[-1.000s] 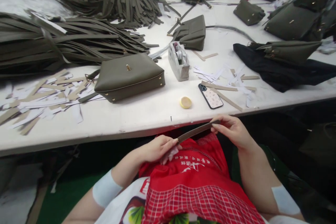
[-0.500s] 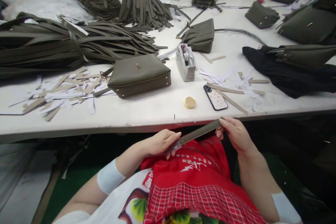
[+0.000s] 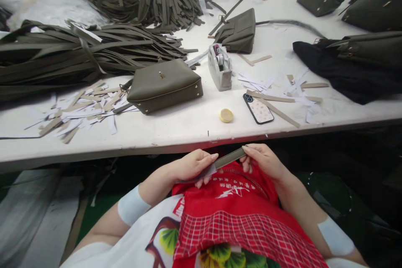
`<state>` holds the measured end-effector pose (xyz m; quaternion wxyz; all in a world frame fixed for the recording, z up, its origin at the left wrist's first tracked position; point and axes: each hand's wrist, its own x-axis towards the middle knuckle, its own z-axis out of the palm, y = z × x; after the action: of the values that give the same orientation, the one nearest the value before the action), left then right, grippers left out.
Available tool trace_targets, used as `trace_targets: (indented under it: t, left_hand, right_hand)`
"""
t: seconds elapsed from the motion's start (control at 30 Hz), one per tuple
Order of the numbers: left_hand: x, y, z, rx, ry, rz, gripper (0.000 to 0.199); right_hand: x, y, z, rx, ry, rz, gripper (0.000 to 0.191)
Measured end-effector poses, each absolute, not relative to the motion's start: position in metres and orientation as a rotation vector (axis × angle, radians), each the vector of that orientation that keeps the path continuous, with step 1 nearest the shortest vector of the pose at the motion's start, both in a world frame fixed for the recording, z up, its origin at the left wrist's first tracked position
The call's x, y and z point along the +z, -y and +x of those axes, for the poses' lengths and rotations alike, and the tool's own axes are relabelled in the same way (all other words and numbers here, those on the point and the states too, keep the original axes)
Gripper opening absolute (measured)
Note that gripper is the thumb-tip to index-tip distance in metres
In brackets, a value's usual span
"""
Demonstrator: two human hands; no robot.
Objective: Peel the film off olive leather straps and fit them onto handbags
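An olive-green strap (image 3: 230, 158) stretches between my hands, just below the table's front edge and over the red apron (image 3: 232, 201). My left hand (image 3: 196, 166) is closed on its left part, thumb on top, where a pale, see-through wrapping (image 3: 211, 171) covers it. At the strap's other end my right hand (image 3: 260, 158) pinches it between thumb and fingers. What lies inside the left palm is hidden. Beyond my hands on the table lies an olive handbag (image 3: 165, 86) with a small gold clasp.
On the white table (image 3: 176, 134) are a tape dispenser (image 3: 220, 69), a round yellow piece (image 3: 226, 115) and a phone (image 3: 258, 109). Paper and tan strips (image 3: 84, 109) lie scattered. Bundled straps (image 3: 94, 50) fill the left. More bags (image 3: 240, 31) and black cloth (image 3: 326, 65) stand farther back and right.
My right hand has moved left and slightly down, closer to my left hand, so less strap shows between them. Both hands still hold it. The view has shifted a little.
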<state>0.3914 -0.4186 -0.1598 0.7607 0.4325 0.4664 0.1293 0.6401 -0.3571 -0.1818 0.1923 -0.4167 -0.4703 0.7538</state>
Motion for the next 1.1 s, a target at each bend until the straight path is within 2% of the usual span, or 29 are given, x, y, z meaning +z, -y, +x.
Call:
trace_targets:
  t: [0.6, 1.1]
  left_hand:
    - [-0.154, 0.426, 0.391, 0.234, -1.013, 0.805, 0.063]
    - [-0.160, 0.416, 0.396, 0.234, -1.028, 0.812, 0.064]
  right_hand:
    - [-0.187, 0.360, 0.635, 2.310, 1.217, -0.880, 0.045]
    - [-0.188, 0.355, 0.637, 2.242, 1.264, -0.989, 0.048]
